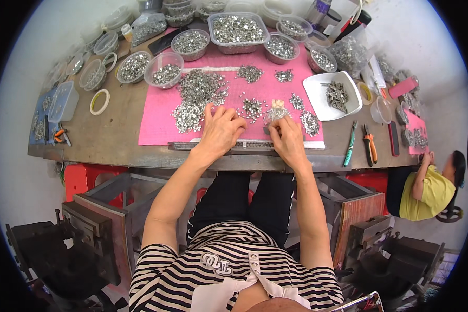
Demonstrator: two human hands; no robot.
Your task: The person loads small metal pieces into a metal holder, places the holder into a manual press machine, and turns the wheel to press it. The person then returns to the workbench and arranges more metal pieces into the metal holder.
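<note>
My left hand [222,128] reaches over the pink mat [158,114], its fingers bent and apart. Its fingertips are at the edge of a large pile of small shiny metal pieces [200,88]. My right hand [288,138] is closed, fingers curled down near the mat's front edge; what they pinch, if anything, is too small to name. Just beyond it lies a small bundle with pale sticks [277,105]. Between and below my hands, a narrow metal bar [244,146] with small pieces along it lies along the front edge. Smaller heaps of metal pieces [252,109] sit between the hands.
Plastic tubs of metal pieces [238,31] line the back. At right are a white tray [320,91] with linked metal parts, a toothbrush [351,143] and orange-handled pliers [369,145]. A tape roll [99,102] lies at left. Another person [434,187] sits far right.
</note>
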